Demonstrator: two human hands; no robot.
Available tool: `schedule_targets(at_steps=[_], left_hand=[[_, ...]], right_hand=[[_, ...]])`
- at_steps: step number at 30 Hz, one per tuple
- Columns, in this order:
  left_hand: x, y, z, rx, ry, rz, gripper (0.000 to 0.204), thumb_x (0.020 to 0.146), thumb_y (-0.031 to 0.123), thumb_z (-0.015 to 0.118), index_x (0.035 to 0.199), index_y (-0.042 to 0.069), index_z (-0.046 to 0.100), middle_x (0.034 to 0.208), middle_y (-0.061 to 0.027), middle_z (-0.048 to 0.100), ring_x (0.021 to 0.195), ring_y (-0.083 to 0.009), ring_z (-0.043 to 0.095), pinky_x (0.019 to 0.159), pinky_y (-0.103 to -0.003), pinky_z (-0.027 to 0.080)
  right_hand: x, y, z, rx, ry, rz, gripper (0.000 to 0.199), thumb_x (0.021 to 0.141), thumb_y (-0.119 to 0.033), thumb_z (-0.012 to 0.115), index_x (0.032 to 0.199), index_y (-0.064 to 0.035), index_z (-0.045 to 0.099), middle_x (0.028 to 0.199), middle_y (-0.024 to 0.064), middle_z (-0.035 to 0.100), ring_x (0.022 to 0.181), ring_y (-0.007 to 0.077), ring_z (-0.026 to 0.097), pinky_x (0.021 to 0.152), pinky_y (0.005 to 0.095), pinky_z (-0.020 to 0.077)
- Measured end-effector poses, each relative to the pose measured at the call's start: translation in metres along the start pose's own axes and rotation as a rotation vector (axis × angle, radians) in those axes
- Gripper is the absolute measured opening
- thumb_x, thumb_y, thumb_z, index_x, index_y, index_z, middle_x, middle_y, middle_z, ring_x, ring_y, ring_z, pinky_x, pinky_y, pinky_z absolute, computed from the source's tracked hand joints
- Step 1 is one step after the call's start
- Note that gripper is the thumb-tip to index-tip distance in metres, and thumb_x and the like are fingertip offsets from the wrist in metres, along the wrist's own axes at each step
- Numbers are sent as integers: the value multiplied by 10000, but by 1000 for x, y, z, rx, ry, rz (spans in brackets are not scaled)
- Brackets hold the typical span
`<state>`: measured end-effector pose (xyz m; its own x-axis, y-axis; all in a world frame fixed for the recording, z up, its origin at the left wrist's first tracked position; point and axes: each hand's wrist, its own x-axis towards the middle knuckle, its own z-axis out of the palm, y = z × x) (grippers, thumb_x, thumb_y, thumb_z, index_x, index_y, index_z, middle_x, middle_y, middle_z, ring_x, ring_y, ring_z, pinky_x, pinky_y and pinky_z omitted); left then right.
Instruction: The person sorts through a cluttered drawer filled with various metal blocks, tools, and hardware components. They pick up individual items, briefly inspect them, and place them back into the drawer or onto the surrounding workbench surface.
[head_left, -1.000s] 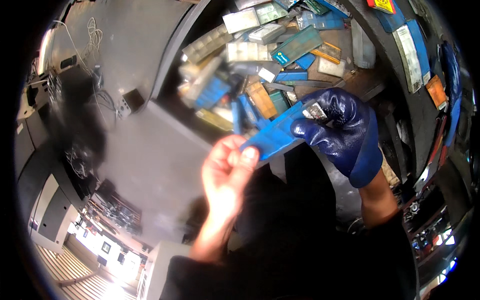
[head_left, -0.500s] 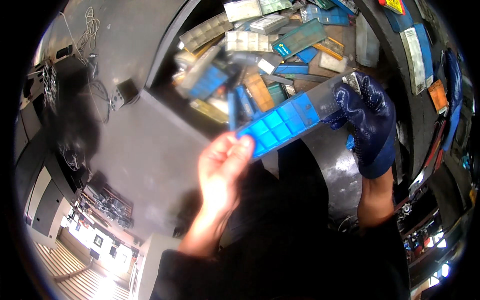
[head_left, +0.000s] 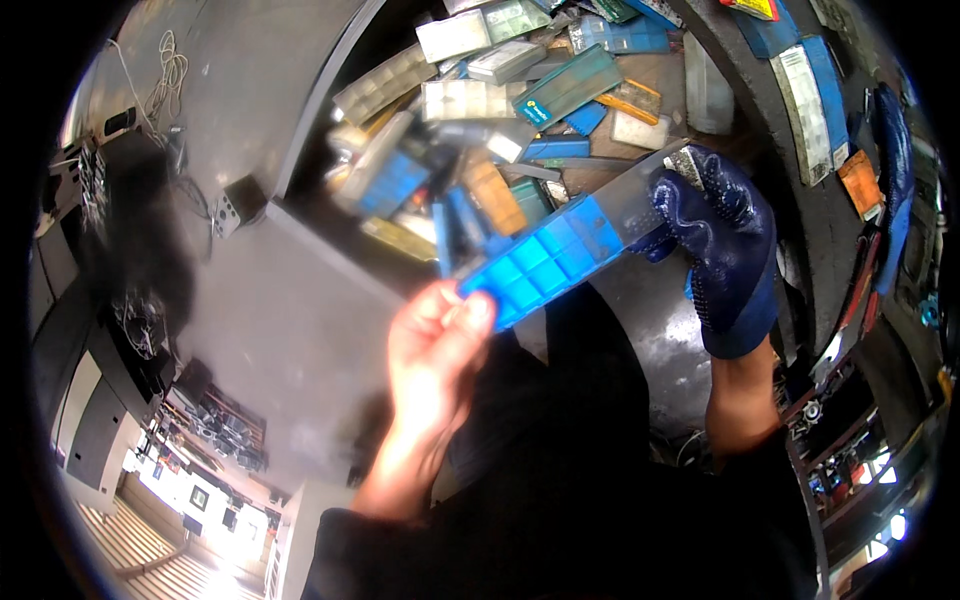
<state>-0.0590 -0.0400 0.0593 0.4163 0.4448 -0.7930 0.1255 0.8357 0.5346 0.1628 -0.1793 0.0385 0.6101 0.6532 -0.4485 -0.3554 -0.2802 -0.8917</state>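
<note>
A long blue compartment tray [head_left: 545, 262] slants across the middle, its row of small open cells facing up. The bare fingers of my left hand [head_left: 432, 345] are closed on its lower left end, thumb on top. At the upper right end, a clear plastic cover [head_left: 634, 208] reaches out past the tray. My right hand [head_left: 722, 245], in a dark blue dotted glove, is closed around that cover. I see no contents in the cells that face me. The glove hides the cover's far end.
Beyond the tray, a dark-rimmed bin [head_left: 322, 110] holds a jumble of plastic cases, among them a teal case [head_left: 575, 85] and an orange piece [head_left: 493, 195]. More cases [head_left: 805, 110] lie on the right ledge. Coiled cable [head_left: 168, 75] lies at far left.
The whole view has shifted, with the bin and its cases now lying further left. Both hands keep the same hold, and the tray and cover look unchanged relative to each other.
</note>
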Motion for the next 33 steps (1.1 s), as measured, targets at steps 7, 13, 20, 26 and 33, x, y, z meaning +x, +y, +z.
schedule_targets(at_steps=[7,13,20,26,33], left_hand=[[2,-13,-18,-163,-116,-23,203,977,61,666,1178,37,651,1044,-53,660,922,-155,659,820,-306,563],[6,-11,-13,19,-157,32,189,984,33,635,1172,44,645,1063,-51,649,922,-150,649,809,-309,560],[5,-24,-25,308,-37,-40,349,956,195,729,1266,76,623,1191,-84,646,1026,-185,663,851,-339,585],[7,-19,-16,369,160,-79,408,948,176,740,1321,88,601,1262,-72,633,1120,-194,640,974,-371,538],[14,-56,-68,152,139,67,352,968,156,715,1294,79,610,1254,-60,634,1151,-197,629,1015,-368,510]], right_hand=[[3,17,4,-149,72,-180,326,939,-75,714,1248,8,654,1046,109,716,849,172,688,716,304,581],[-1,13,-11,-58,-40,-44,326,926,-52,709,1245,-5,662,1162,161,715,1056,226,708,942,379,591],[-4,29,13,-220,29,-178,255,954,-45,716,1196,26,678,1053,98,728,873,126,687,743,282,587],[-3,18,10,-198,-53,-21,266,941,-72,717,1200,-15,689,1139,134,728,1014,204,704,899,339,584],[-7,18,13,-336,-82,-127,239,922,-61,716,1160,-45,720,1126,132,736,1019,253,719,922,397,585]])
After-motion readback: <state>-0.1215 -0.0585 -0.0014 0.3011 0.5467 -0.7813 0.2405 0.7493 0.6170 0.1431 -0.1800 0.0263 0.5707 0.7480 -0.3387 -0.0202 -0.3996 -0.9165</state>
